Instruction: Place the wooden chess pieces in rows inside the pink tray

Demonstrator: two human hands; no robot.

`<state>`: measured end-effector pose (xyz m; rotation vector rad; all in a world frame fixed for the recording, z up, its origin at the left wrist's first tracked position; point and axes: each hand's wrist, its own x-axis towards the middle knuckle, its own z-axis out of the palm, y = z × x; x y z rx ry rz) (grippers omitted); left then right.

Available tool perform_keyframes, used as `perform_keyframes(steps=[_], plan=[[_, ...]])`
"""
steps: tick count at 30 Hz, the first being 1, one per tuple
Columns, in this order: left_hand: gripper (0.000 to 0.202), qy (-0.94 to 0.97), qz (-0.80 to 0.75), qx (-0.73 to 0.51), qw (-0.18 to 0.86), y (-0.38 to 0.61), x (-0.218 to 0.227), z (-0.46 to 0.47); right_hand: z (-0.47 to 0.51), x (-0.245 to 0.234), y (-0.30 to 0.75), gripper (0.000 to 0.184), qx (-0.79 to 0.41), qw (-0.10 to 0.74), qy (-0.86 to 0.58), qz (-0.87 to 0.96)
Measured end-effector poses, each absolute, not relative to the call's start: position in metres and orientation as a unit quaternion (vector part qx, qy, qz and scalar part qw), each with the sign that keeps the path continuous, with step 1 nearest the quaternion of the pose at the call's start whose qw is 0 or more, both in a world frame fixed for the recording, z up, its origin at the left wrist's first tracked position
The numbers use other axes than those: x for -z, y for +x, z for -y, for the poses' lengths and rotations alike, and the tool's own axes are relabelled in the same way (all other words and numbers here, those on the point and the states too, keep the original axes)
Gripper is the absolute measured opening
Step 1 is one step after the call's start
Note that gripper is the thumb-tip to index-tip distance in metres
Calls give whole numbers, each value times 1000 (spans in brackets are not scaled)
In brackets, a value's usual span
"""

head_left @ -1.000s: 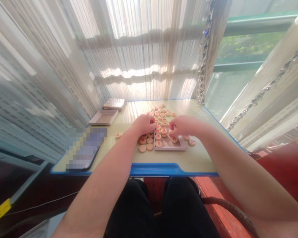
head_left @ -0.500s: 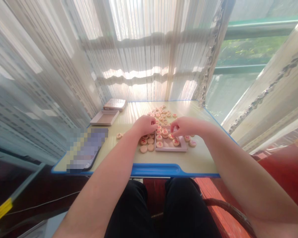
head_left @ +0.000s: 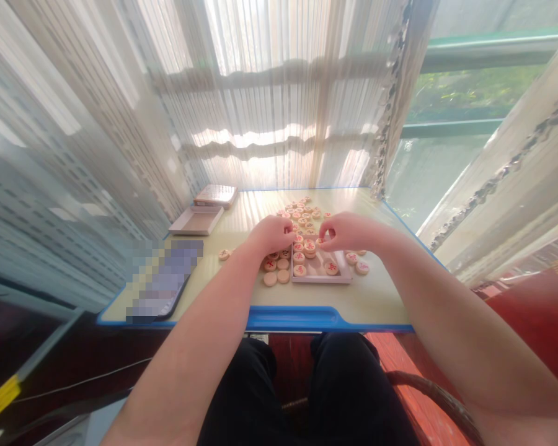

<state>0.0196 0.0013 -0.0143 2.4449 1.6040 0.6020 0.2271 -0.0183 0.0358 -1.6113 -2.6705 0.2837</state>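
Note:
A shallow pinkish box (head_left: 323,280) holds round wooden Chinese chess pieces with red characters. A column of pieces (head_left: 299,257) runs along its left side, with a stacked pair (head_left: 309,246) beside the column and a single piece (head_left: 331,267) near the front right corner. My right hand (head_left: 341,230) is over the box's back right part, thumb and fingers pinched on a Chinese chess piece (head_left: 320,241). Curled at the box's back left corner is my left hand (head_left: 276,235); whatever its closed fingers hold is hidden.
More pieces lie behind the box (head_left: 302,210), left of it (head_left: 270,279) and right of it (head_left: 361,267). At the table's left are a pixelated phone-like device (head_left: 167,279), an open box lid (head_left: 196,220) and a flat box (head_left: 216,195). Curtains hang behind.
My right hand has shifted slightly back and left, and the piece that lay in the middle of the box has moved back with its fingers. My left hand has barely moved.

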Motion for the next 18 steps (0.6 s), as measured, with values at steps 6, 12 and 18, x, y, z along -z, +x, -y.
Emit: perform_keyframes(steps=[6, 12, 18], plan=[[15, 817, -533, -204, 76, 20, 14, -2, 13, -24, 220, 35, -78, 99, -536, 835], [15, 810, -543, -204, 84, 20, 13, 1, 7, -11, 216, 33, -98, 105, -525, 839], [14, 810, -542, -206, 86, 21, 12, 2, 9, -13, 216, 33, -128, 112, -511, 843]])
